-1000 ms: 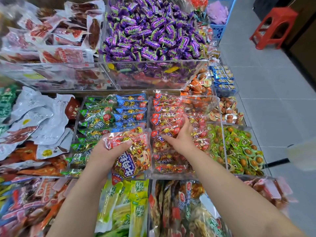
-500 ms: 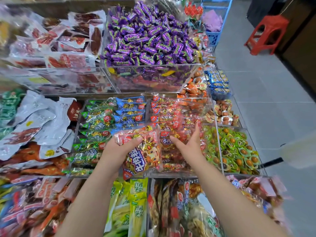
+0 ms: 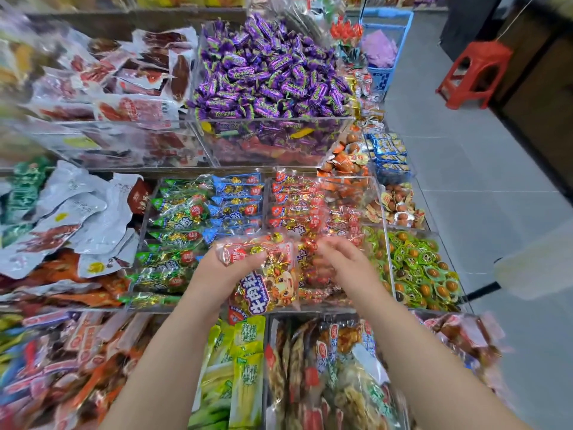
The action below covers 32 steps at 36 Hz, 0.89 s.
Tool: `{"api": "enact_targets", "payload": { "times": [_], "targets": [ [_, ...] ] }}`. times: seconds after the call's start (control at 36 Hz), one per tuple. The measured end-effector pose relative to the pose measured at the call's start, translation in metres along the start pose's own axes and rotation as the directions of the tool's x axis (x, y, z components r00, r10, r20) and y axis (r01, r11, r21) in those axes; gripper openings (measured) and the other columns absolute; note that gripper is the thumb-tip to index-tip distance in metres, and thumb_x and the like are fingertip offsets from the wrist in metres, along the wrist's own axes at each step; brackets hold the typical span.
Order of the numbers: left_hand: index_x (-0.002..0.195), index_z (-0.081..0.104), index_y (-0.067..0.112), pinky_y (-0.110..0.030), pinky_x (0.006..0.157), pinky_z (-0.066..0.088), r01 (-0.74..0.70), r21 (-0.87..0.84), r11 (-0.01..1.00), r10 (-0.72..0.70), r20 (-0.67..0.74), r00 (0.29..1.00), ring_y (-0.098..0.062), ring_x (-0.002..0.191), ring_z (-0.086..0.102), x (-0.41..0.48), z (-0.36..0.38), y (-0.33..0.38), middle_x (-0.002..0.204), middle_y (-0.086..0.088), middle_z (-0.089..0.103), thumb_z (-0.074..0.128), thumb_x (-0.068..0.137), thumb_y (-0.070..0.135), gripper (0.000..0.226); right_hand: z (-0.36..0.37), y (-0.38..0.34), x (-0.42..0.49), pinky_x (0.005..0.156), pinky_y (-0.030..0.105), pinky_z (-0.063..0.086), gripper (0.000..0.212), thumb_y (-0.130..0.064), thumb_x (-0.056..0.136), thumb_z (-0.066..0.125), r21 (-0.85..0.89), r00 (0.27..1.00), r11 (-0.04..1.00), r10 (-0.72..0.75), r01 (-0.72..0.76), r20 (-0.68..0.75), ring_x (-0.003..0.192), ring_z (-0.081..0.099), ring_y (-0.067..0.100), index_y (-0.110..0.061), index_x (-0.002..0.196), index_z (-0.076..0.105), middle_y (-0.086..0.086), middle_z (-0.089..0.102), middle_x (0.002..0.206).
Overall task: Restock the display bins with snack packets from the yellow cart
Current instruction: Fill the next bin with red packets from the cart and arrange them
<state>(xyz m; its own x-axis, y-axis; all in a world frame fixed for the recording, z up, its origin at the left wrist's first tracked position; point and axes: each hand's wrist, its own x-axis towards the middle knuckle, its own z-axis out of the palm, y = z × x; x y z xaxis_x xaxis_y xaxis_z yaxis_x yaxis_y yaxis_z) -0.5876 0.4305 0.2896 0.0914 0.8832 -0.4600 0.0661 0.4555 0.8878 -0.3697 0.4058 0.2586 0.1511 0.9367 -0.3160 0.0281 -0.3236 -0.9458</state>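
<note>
Gripping a red snack packet [image 3: 266, 283] near its upper left corner, the left hand [image 3: 217, 273] holds it at the centre of the frame, thumb over the top edge and fingers curled behind. The packet hangs tilted over the front of a clear display bin [image 3: 385, 231] filled with rows of matching red packets. The right hand [image 3: 345, 263] is just right of the packet with its fingers pointing left toward the packet's edge. They are blurred, so I cannot tell whether they pinch the packet or only come close to it. Left of this bin lies a compartment of green and blue packets [image 3: 201, 218], and to the right one of round green-wrapped snacks [image 3: 418, 268]. Purple candies [image 3: 269, 72] heap in a bin at upper centre. A red stool [image 3: 474, 72] stands on the grey floor at upper right.
</note>
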Motion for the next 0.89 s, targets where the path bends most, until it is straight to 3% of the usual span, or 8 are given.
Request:
{"api": "enact_targets", "payload": {
  "times": [0.08, 0.19, 0.31, 0.42, 0.5, 0.64, 0.72, 0.89],
  "targets": [
    [0.114, 0.059, 0.015, -0.046, 0.073, 0.059, -0.014, 0.044, 0.999, 0.013, 0.021, 1.0, -0.028, 0.082, 0.073, -0.002, 0.008, 0.0, 0.095, -0.01, 0.074, 0.094, 0.043, 0.036, 0.082, 0.006, -0.011, -0.008, 0.08, 0.028, 0.056, 0.037, -0.04, 0.066, 0.077, -0.028, 0.954, 1.0, 0.007, 0.002, 0.299, 0.085, 0.068, 0.007, -0.033, 0.099, 0.062, -0.012, 0.071, 0.088],
    [0.109, 0.059, 0.022, -0.047, 0.078, 0.059, -0.03, 0.134, 0.991, 0.022, 0.066, 0.998, -0.023, 0.083, 0.073, -0.004, 0.024, 0.0, 0.097, -0.005, 0.073, 0.091, 0.044, 0.043, 0.075, 0.005, -0.012, -0.009, 0.064, 0.022, 0.053, 0.051, -0.02, 0.071, 0.081, -0.073, 0.964, 0.993, -0.066, 0.088, 0.259, 0.068, 0.063, 0.001, -0.042, 0.109, 0.055, -0.02, 0.061, 0.066],
    [0.101, 0.061, 0.022, -0.02, 0.049, 0.053, -0.05, 0.17, 0.984, 0.047, 0.019, 0.999, -0.001, 0.062, 0.069, -0.003, 0.033, 0.0, 0.091, 0.001, 0.069, 0.071, 0.076, 0.051, 0.039, -0.015, -0.014, -0.009, 0.07, 0.029, 0.054, 0.035, -0.031, 0.064, 0.084, -0.206, 0.969, 0.972, -0.063, 0.114, 0.238, 0.074, 0.065, 0.009, -0.044, 0.091, 0.066, -0.016, 0.064, 0.071],
    [0.128, 0.053, 0.013, -0.044, 0.095, 0.048, -0.023, 0.112, 0.993, 0.034, -0.1, 0.994, -0.027, 0.111, 0.059, 0.0, 0.018, 0.003, 0.127, -0.009, 0.059, 0.062, 0.082, 0.059, 0.066, -0.044, -0.001, -0.003, 0.059, 0.022, 0.053, 0.026, -0.026, 0.054, 0.082, 0.176, 0.998, 0.984, 0.025, -0.036, 0.065, 0.066, 0.068, 0.01, -0.021, 0.074, 0.067, -0.003, 0.069, 0.082],
    [0.133, 0.05, 0.014, -0.055, 0.097, 0.046, -0.031, 0.042, 0.999, 0.038, -0.17, 0.985, -0.036, 0.112, 0.059, 0.0, 0.004, 0.006, 0.127, -0.014, 0.06, 0.066, 0.08, 0.056, 0.07, -0.05, 0.017, 0.009, 0.057, 0.02, 0.053, 0.03, -0.009, 0.068, 0.077, 0.292, 0.991, 0.951, 0.126, -0.104, -0.055, 0.064, 0.068, 0.012, -0.007, 0.075, 0.048, 0.007, 0.059, 0.09],
    [0.1, 0.062, 0.015, -0.039, 0.064, 0.058, -0.053, -0.047, 0.997, 0.04, -0.232, 0.972, -0.028, 0.078, 0.072, 0.003, -0.013, 0.007, 0.092, -0.013, 0.073, 0.066, 0.086, 0.042, 0.03, -0.026, 0.048, 0.034, 0.078, 0.039, 0.053, 0.031, -0.015, 0.075, 0.077, -0.161, 0.99, 0.98, 0.103, -0.118, -0.096, 0.085, 0.064, 0.02, -0.02, 0.076, 0.046, 0.001, 0.062, 0.09],
    [0.089, 0.064, 0.02, -0.03, 0.05, 0.055, -0.092, -0.034, 0.995, 0.08, -0.245, 0.966, -0.021, 0.066, 0.072, 0.002, -0.016, 0.008, 0.078, -0.006, 0.075, 0.066, 0.087, 0.038, 0.019, -0.007, 0.057, 0.043, 0.077, 0.043, 0.051, 0.031, -0.017, 0.077, 0.075, -0.317, 0.995, 0.944, 0.084, -0.097, -0.054, 0.08, 0.062, 0.025, -0.02, 0.077, 0.045, 0.004, 0.062, 0.083],
    [0.094, 0.063, 0.021, -0.05, 0.079, 0.057, -0.086, 0.012, 0.996, 0.087, -0.212, 0.973, -0.032, 0.087, 0.07, 0.002, -0.017, 0.008, 0.094, -0.011, 0.073, 0.065, 0.086, 0.045, 0.025, 0.01, 0.057, 0.051, 0.07, 0.04, 0.053, 0.031, -0.02, 0.077, 0.076, -0.481, 0.998, 0.875, 0.042, -0.054, -0.035, 0.077, 0.061, 0.023, -0.021, 0.081, 0.045, 0.003, 0.062, 0.084]
  ]
}}
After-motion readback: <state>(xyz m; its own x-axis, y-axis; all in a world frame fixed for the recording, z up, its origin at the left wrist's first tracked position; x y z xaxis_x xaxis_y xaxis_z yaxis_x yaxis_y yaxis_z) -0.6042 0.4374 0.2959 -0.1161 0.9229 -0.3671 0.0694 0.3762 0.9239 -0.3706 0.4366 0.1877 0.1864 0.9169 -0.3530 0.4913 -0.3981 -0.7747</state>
